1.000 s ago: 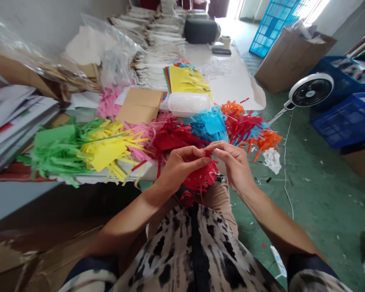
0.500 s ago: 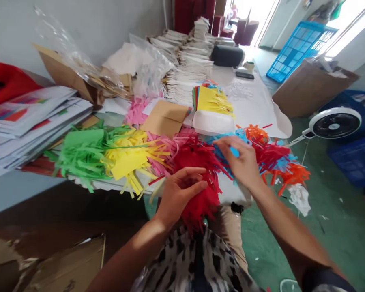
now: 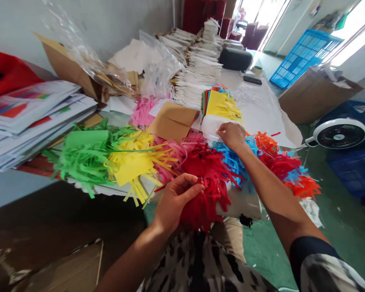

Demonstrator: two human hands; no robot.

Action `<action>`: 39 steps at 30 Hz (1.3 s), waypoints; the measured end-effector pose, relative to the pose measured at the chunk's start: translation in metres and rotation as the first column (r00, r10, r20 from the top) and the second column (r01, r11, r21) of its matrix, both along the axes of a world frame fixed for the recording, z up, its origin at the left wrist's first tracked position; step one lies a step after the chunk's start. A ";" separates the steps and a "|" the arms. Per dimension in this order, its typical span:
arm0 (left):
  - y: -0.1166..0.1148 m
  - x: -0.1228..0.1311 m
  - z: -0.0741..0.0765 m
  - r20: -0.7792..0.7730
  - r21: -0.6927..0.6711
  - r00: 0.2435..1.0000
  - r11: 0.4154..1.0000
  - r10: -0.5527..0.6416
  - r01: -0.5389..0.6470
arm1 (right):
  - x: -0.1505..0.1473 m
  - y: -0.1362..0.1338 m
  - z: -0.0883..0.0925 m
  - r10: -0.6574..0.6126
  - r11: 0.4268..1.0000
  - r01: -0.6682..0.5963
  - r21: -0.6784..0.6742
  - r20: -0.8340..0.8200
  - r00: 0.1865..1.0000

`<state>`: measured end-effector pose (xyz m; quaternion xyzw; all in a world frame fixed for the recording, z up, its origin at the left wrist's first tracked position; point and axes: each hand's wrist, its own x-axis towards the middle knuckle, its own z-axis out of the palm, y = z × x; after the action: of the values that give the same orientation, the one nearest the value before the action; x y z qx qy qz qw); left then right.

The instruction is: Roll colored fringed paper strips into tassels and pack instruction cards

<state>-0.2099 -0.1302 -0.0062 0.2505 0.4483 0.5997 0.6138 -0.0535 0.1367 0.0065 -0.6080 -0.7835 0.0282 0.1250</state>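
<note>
My left hand (image 3: 181, 194) is pinched at the front edge of the table, with a small end of red fringed paper between thumb and fingertips. Below and behind it spreads the pile of red fringed paper (image 3: 205, 166), partly hanging over the edge. My right hand (image 3: 232, 136) reaches across blue fringed paper (image 3: 231, 160) to a shallow white tray (image 3: 209, 125). Its thumb and fingertips are drawn together at the tray's right part; whatever lies between them is too small to make out.
Green (image 3: 85, 156) and yellow fringed paper (image 3: 134, 164) lie to the left, orange fringe (image 3: 304, 182) to the right. A brown envelope (image 3: 172, 119) and stacked white bundles (image 3: 197, 75) are farther back. A white fan (image 3: 337, 136) stands at the right.
My right hand has moved from above the blue fringe back to the white tray. My left hand has closed its fingertips on the red paper. The view has shifted slightly.
</note>
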 end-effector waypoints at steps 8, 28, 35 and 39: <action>0.003 0.017 0.006 0.015 0.005 0.998 0.998 0.066 -0.066 | 0.018 -0.077 0.034 0.219 0.968 -0.244 0.053 -0.646 0.731; -0.047 0.058 0.019 -0.262 0.100 0.962 0.990 -0.071 0.100 | 0.066 -0.259 0.020 0.180 0.953 -0.300 0.031 -0.856 0.485; -0.058 0.062 0.020 -0.290 0.100 0.954 0.990 -0.070 0.103 | 0.066 -0.273 0.012 0.161 0.965 -0.258 0.034 -0.858 0.488; -0.060 0.062 0.018 -0.291 0.114 0.954 0.987 -0.075 0.113 | 0.066 -0.276 0.008 0.087 0.968 -0.249 -0.036 -0.881 0.465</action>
<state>-0.1475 -0.1901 0.0113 0.3948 0.4799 0.5551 0.5529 0.0121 -0.1396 0.0150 -0.4367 -0.6618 0.4077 0.4530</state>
